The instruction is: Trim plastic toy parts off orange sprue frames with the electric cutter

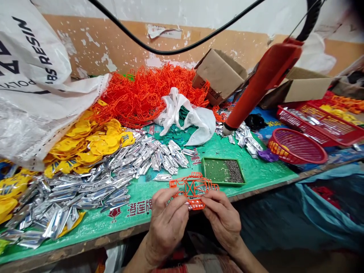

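Observation:
Both of my hands hold one orange plastic lattice frame (pixel 193 188) just above the table's front edge. My left hand (pixel 167 222) pinches its left side, and a bit of silver part shows between the fingers. My right hand (pixel 223 220) grips the frame's right underside. Just beyond the frame lies a loose silver part (pixel 162 177) on the green table cover (pixel 256 170). A small green tray (pixel 223 171) holding tiny dark screws sits just behind my right hand.
An orange hanging power screwdriver (pixel 260 81) dangles at right. A heap of silver parts (pixel 85 189), yellow parts (pixel 85 142) and orange frames (pixel 148 93) covers the left and back. Red baskets (pixel 297 146), cardboard boxes (pixel 220 74) and a white resin sack (pixel 34 83) surround them.

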Action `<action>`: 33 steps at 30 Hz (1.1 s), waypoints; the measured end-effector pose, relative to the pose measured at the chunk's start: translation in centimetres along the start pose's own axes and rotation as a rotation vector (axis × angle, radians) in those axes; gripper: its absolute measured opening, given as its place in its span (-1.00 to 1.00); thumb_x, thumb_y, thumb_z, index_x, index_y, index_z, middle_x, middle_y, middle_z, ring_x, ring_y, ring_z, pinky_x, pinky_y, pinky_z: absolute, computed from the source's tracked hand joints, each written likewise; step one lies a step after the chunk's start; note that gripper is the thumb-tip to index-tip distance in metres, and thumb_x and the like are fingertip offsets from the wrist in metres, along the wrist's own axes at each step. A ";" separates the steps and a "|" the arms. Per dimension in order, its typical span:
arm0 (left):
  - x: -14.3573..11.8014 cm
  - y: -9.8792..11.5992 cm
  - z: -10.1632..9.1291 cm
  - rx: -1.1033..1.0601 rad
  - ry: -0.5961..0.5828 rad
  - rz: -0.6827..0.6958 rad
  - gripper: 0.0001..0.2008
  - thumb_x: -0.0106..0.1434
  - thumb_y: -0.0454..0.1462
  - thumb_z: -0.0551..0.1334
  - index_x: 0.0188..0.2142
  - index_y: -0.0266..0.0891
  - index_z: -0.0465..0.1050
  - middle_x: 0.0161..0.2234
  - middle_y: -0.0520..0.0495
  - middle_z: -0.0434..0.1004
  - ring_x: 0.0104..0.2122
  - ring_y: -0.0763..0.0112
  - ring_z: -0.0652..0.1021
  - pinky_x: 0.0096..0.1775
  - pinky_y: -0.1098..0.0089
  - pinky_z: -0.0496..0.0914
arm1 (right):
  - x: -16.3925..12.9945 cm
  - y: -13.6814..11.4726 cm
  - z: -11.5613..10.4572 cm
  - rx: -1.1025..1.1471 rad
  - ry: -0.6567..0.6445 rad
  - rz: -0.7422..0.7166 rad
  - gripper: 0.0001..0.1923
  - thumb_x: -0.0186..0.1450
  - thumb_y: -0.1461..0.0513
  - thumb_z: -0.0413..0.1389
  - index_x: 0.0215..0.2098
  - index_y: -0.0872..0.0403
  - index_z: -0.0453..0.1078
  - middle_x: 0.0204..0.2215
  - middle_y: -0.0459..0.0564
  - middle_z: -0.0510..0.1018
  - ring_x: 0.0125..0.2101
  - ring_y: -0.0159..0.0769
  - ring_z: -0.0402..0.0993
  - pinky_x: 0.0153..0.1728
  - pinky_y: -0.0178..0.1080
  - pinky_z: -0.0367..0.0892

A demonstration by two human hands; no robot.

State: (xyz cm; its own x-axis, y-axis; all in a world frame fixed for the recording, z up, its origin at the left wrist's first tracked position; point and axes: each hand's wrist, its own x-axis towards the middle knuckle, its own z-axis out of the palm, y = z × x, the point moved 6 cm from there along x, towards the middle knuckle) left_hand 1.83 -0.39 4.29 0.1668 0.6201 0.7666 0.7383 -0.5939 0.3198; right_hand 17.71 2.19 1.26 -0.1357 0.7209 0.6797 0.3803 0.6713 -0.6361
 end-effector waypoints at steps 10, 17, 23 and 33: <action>0.6 -0.4 0.4 -0.065 -0.058 -0.067 -0.80 0.20 -0.51 0.20 -0.33 -0.17 0.42 -0.38 0.03 0.66 -0.39 0.35 0.49 -0.17 0.21 0.32 | 0.2 0.3 -0.1 0.011 -0.043 -0.019 -0.73 0.30 0.36 0.14 -0.09 -0.02 0.52 -0.32 -0.01 0.56 -0.33 -0.35 0.56 -0.31 -0.34 0.52; 0.3 -0.7 0.6 -0.104 -0.102 -0.172 -0.72 0.20 -0.51 0.18 -0.14 -0.20 0.39 -0.42 0.01 0.60 -0.39 0.31 0.49 -0.18 0.17 0.29 | 0.2 0.6 -0.1 0.026 -0.093 -0.010 -0.82 0.31 0.35 0.14 -0.15 0.03 0.50 -0.32 0.00 0.56 -0.31 -0.36 0.57 -0.29 -0.37 0.51; 0.3 -0.8 1.2 -0.136 -0.246 -0.161 -0.79 0.24 -0.50 0.16 -0.21 -0.22 0.44 -0.37 -0.04 0.60 -0.33 0.28 0.49 -0.19 0.18 0.28 | 0.0 0.7 0.1 -0.001 -0.104 0.012 -0.87 0.31 0.30 0.14 -0.19 0.03 0.50 -0.35 0.00 0.57 -0.35 -0.34 0.57 -0.34 -0.34 0.52; 0.4 -1.2 1.5 -0.250 -0.384 -0.173 -0.83 0.29 -0.49 0.16 -0.24 -0.25 0.46 -0.28 -0.07 0.60 -0.24 0.26 0.47 -0.17 0.19 0.27 | -0.6 0.9 0.2 0.028 -0.088 0.075 -0.87 0.27 0.35 0.18 -0.23 0.05 0.51 -0.36 0.00 0.58 -0.35 -0.33 0.57 -0.31 -0.33 0.51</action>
State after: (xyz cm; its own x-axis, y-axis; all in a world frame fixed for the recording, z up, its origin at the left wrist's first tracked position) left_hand 2.01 1.36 3.37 0.3189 0.8369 0.4449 0.6051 -0.5411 0.5841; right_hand 17.96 2.38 0.20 -0.1881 0.7811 0.5954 0.3673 0.6182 -0.6949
